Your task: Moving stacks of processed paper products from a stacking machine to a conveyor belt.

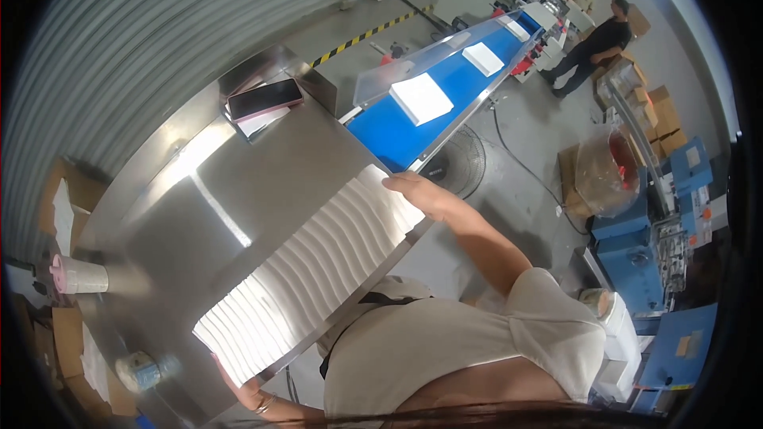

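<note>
A long row of white folded paper bundles (310, 270), their edges wavy, lies along the near edge of the steel table (294, 151). My right hand (417, 195) is closed on the row's far right end, beside the conveyor. At the near left end, my left hand (238, 389) grips the row from the side; some of its fingers are hidden by the paper. Several white stacks, one of them a flat paper stack (421, 98), ride apart on the blue conveyor belt (381, 131) that meets the table.
A phone (266, 100) lies at the table's back corner. A cup with a pink lid (78, 276) and a tape roll (139, 371) sit at the left edge. A floor fan (457, 163) is under the conveyor. One person (600, 44) stands at the far right near cardboard boxes (664, 115).
</note>
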